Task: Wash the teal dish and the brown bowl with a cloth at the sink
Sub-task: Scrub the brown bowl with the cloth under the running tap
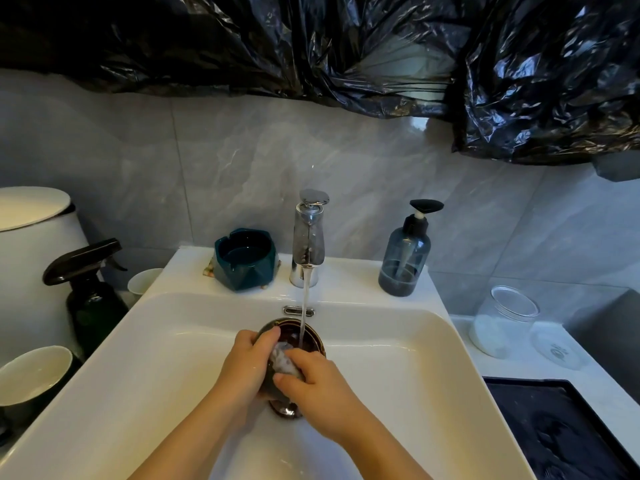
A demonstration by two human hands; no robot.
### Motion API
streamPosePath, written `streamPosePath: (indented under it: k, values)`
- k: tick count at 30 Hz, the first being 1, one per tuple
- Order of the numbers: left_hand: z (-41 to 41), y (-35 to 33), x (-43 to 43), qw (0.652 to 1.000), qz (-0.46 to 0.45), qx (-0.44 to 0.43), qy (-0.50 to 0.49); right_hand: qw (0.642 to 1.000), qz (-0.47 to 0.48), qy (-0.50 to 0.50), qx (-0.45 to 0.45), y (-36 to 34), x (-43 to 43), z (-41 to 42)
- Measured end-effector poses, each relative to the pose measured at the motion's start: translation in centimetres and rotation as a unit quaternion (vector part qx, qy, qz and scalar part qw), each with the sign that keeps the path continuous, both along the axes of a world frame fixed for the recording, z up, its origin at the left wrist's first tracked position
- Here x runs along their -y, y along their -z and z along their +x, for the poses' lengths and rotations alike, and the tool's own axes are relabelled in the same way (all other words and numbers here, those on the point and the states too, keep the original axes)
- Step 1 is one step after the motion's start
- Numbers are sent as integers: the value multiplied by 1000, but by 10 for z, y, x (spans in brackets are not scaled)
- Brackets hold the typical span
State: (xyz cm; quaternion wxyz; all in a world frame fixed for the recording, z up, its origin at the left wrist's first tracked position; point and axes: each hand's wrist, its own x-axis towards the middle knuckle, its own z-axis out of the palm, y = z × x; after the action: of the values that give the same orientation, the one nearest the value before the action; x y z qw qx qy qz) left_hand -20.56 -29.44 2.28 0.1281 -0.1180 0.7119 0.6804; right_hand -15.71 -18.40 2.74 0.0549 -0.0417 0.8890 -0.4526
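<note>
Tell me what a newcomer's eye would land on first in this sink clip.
First, the two hands meeting in the middle of the white sink: the left hand holds the brown bowl under the running tap, while the right hand presses a cloth against it. Next, the teal dish sits on the ledge left of the tap, and crumpled black plastic hangs across the top of the wall.

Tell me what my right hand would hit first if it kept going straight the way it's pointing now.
Probably the cloth it already presses, then the brown bowl behind it. The right hand points up-left toward the left hand, which holds the bowl; depth is hard to judge.
</note>
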Motion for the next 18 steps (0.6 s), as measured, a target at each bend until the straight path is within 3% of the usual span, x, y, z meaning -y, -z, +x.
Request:
streamPosePath:
  k: [3, 5, 7, 9, 11, 13, 15, 18]
  values:
    - [2, 0, -2, 1000, -7, 3, -3, 986, 142, 28, -79, -5, -4, 3]
    - [3, -1, -4, 1000, -19, 1, 8, 979, 149, 81, -110, -6, -5, 3]
    - [2, -1, -3, 1000, -25, -4, 15, 973, 57, 198, -109, -8, -11, 1]
    - [0, -1, 0, 999, -32, 2, 24, 935, -80, 321, -126, -13, -21, 0]
    - [-1, -2, 2, 999, -30, 9, 36, 908, -118, 371, -153, -14, -28, -2]
    - [0, -1, -1, 998, -38, 3, 56, 922, -99, 340, -158, -11, -30, -5]
    - [2, -1, -4, 994, -73, -24, 75, 958, -78, 254, -107, -6, -27, -9]
    - [5, -2, -2, 984, -134, -72, 92, 986, 75, 141, -52, 1, -23, -11]
